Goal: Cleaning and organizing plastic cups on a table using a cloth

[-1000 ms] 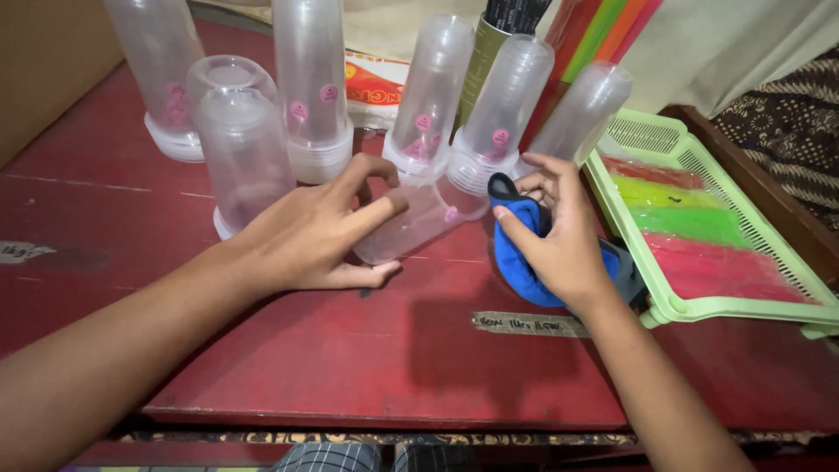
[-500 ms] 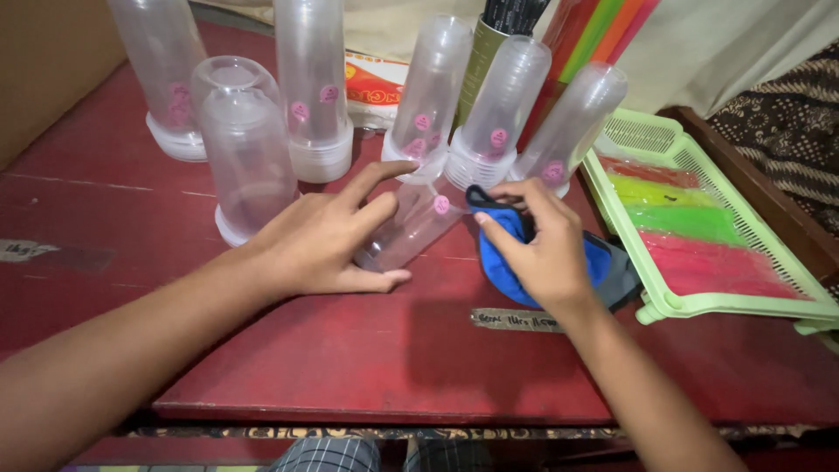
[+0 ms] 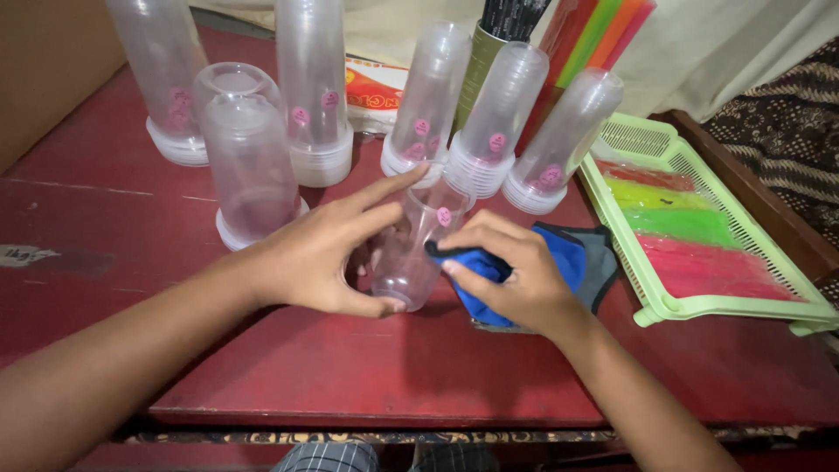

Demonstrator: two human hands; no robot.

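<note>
Red-painted wood forms the table top (image 3: 489,385), worn in places, with pale cloth hanging behind it and a green plastic tray (image 3: 673,306) of coloured sheets set at the right edge. Stacks of clear plastic cups (image 3: 312,96) are stood upside down along the back, each cup marked with a small pink round sticker; the three stacks on the right are leaned against a dark tin (image 3: 491,52) and a bundle of coloured strips (image 3: 603,35).

One clear cup (image 3: 418,249) is held near the middle of the table, tilted on its side with its base toward the viewer. It is cradled by the left hand (image 3: 319,258), whose thumb is placed under the base while the fingers are stretched along the far side, so the hand is half spread around the cup rather than clenched. A blue cloth (image 3: 524,271) is pinched by the right hand (image 3: 511,275), its fingers drawn together over a fold that is pressed against the cup's wall; the remainder of the cloth is left on the table beneath the wrist.

The cup is judged to be light, thin-walled and smooth, easily dented if squeezed and apt to slip from the fingers. It is best gripped at the stiffer base or rim, with only gentle pressure applied to the wall.
</note>
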